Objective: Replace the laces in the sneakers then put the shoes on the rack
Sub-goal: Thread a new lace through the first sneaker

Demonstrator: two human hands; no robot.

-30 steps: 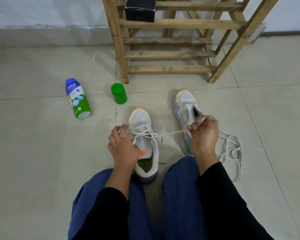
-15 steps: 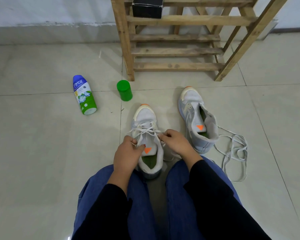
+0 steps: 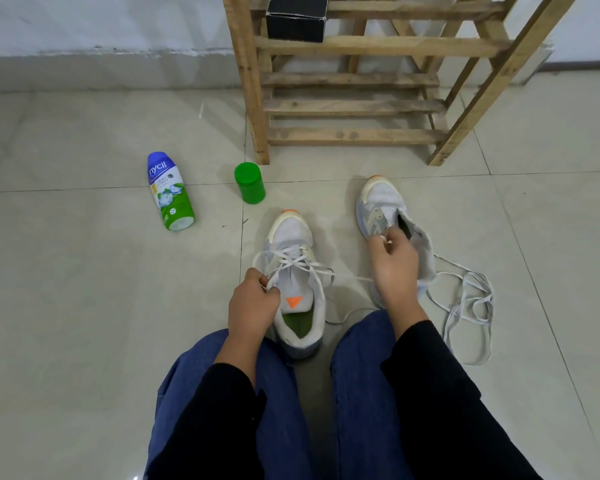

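A white sneaker (image 3: 293, 237) with an orange tongue mark stands on the floor between my knees, partly laced with a white lace (image 3: 293, 259). My left hand (image 3: 253, 304) pinches one lace end at the shoe's left side. My right hand (image 3: 394, 263) pinches the other end, pulled out to the right over the second sneaker (image 3: 380, 202). That second sneaker stands to the right without a lace. A loose grey lace (image 3: 470, 299) lies tangled on the floor to its right. The wooden rack (image 3: 354, 109) stands ahead.
A blue and green bottle (image 3: 169, 192) lies on the tiles at the left. A green cap (image 3: 249, 182) stands by the rack's left leg. A black box (image 3: 297, 19) sits on a rack shelf. A wall runs behind the rack.
Half a second ago both hands were together at the laced sneaker's tongue. Now my right hand has drawn its lace end out to the right, and my left hand holds the other end.
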